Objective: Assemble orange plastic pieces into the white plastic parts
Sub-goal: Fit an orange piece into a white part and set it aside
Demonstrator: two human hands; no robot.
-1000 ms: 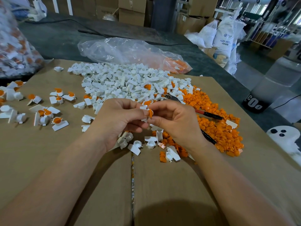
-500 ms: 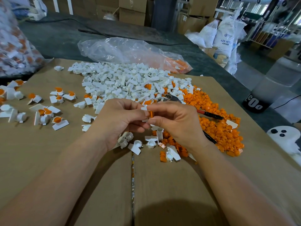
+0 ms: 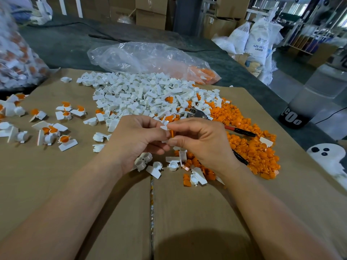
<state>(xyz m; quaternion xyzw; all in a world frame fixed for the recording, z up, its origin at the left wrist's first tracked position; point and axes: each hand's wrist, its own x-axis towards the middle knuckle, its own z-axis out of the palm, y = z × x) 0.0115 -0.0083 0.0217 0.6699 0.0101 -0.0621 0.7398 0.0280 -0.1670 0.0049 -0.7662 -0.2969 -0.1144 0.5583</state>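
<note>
Holding a white plastic part (image 3: pixel 164 128) between thumb and fingertips, the left hand (image 3: pixel 138 140) is meeting the right hand (image 3: pixel 201 141) above the cardboard sheet (image 3: pixel 56 184); the right hand is pinching an orange piece (image 3: pixel 172 132) and pressing it against the white part, the two pieces touching where the fingertips come together. Lying behind the hands: a broad heap of loose white parts (image 3: pixel 142 94), spreading across the middle of the cardboard. Lying to the right of it and running down beside the right wrist: a heap of loose orange pieces (image 3: pixel 251 145), mixing with the white ones along the border. Resting among the orange pieces: pliers with red-and-black handles (image 3: pixel 238 131), partly hidden by the right hand. Sitting on the left of the cardboard, well apart from the heaps: a scatter of finished white parts with orange inserts (image 3: pixel 63 115). Lying just below the hands: a few stray white parts (image 3: pixel 173 165) and orange bits. Lying beyond the white heap: a crumpled clear plastic bag (image 3: pixel 142 57) showing orange pieces at its right end. Standing at the far left edge: a second clear bag (image 3: pixel 16 59) holding white and orange items, blurred.
</note>
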